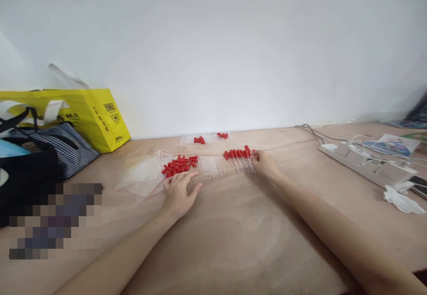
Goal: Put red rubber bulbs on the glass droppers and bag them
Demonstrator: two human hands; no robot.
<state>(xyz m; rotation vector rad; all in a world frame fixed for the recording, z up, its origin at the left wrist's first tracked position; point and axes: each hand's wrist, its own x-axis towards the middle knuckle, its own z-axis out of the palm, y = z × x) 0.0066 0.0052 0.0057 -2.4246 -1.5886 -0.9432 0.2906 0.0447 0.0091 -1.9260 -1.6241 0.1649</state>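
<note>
My left hand (181, 192) rests with its fingers apart at the near edge of a pile of loose red bulbs (176, 166). To the right of that pile lies a row of thin clear sticks (211, 167). Farther right, several sticks with red bulbs on their upper ends (238, 154) lie side by side in a slanted row. At the right end of this row is my right hand (262, 162), its thumb and fingers pinched together at a red bulb, mostly hidden by the fingertips.
Clear plastic bags (140, 175) lie left of the pile. Behind, another clear bag (186, 139) lies near small red bulbs (199, 140). A yellow bag (111, 121) and striped bag (71, 148) stand left. At right are a power strip (353, 163) with cables and a crumpled tissue (403, 200).
</note>
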